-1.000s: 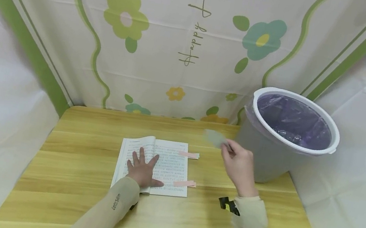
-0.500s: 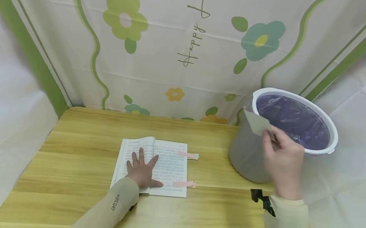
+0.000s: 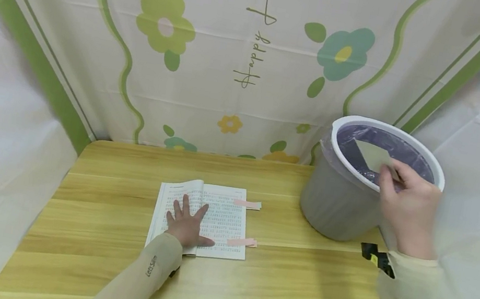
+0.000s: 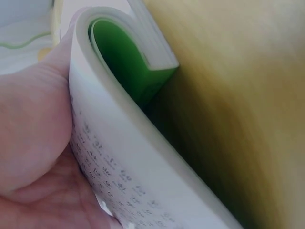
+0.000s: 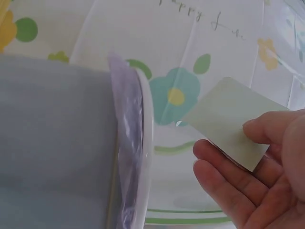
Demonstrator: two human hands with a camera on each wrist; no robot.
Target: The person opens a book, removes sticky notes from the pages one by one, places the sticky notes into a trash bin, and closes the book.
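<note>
An open book (image 3: pixel 223 221) with printed pages lies on the wooden table. My left hand (image 3: pixel 186 225) rests spread across its left page and spine, fingers straight. In the left wrist view the curved pages (image 4: pixel 128 157) and a green cover (image 4: pixel 119 57) show beside the palm. Two pairs of pink and pale strips (image 3: pixel 241 242) stick out past the right page's edge. My right hand (image 3: pixel 412 204) pinches a pale green square of paper (image 3: pixel 372 155) between thumb and fingers. That paper is over the mouth of a grey trash bin (image 3: pixel 337 208), seen flat-on in the right wrist view.
The bin stands at the table's back right, with a white rim (image 3: pixel 442 178) and a purple plastic liner (image 3: pixel 411 149). A white curtain (image 3: pixel 212 86) with flower prints hangs behind the table (image 3: pixel 109 191); white sheets close off both sides.
My right hand has carried the pale green paper rightward from above the table, past the bin's near side, to over its opening. My left hand has stayed on the book.
</note>
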